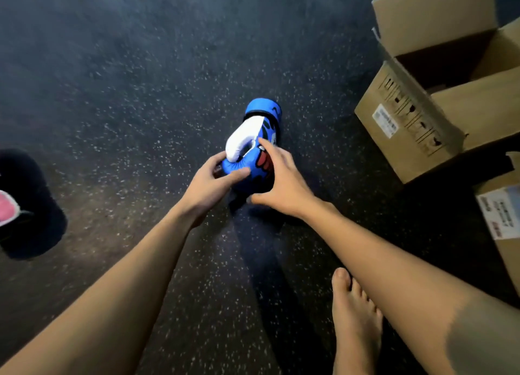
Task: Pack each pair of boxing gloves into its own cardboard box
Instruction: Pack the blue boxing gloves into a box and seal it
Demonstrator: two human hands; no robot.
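Both hands are on the blue glove (254,149). The left hand (208,184) is wrapped round the padded fist end, thumb pressed on top and fingers curled behind. The right hand (282,181) spans the other side, index finger laid along the printed face and thumb hooked in low, so it's clamped between the two. The glove is lying on the floor (126,79) with its cuff pointing away, right in front of the person. Can't tell if its partner is tucked underneath.

Handling-wise I'd guess it's light and squishy. The padding gives, the shiny skin is a bit slick, and nothing's going to break. Grabbing the fat end works, but the cuff or the thumb crook would probably give a firmer hold for one hand.

The open box (416,121) sits off to the right, flaps up. A second box (503,219) is nearer at the right edge. There's a dark glove (19,205) with pink on it far left, and a bare foot (354,318) lower right.
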